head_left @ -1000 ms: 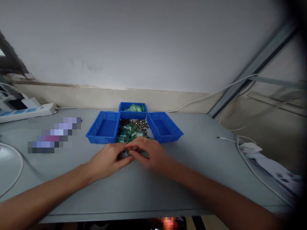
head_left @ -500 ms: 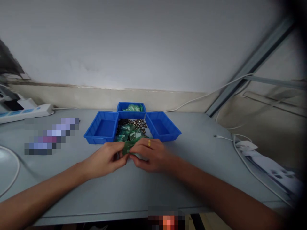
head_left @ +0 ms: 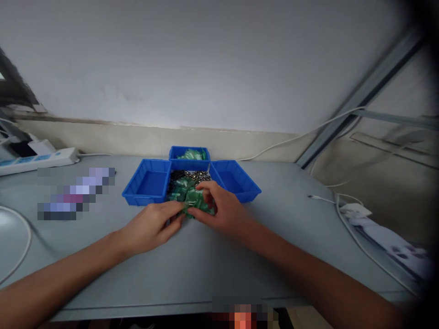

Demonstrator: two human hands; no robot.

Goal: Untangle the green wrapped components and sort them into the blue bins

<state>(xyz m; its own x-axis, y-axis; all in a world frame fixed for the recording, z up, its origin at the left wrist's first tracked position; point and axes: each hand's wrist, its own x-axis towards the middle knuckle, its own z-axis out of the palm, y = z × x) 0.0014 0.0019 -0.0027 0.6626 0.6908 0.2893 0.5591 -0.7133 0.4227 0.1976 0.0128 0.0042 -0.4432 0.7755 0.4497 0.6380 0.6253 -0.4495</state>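
Note:
My left hand (head_left: 152,226) is closed, its fingertips pinched at the near edge of a green see-through plastic packet (head_left: 195,198). My right hand (head_left: 224,208) reaches over the same packet from the right, thumb and index finger apart; its other fingers are partly hidden. Beyond the fingers lies a pile of green packets (head_left: 180,185) with a white label or piece on one. Behind it are many small shiny metal parts (head_left: 195,176), partly covered by the packets and the right hand.
Blue bins stand left (head_left: 146,183) and right (head_left: 235,183) of the pile. A smaller blue bin (head_left: 189,163) behind holds green packets. A power strip (head_left: 44,160) and a blurred-out object (head_left: 78,192) lie left. White cables and a white item (head_left: 387,237) lie right.
My right hand has moved up and forward, and its fingers have spread apart from the left fingertips. The green packet between the hands now lies flatter and shows more.

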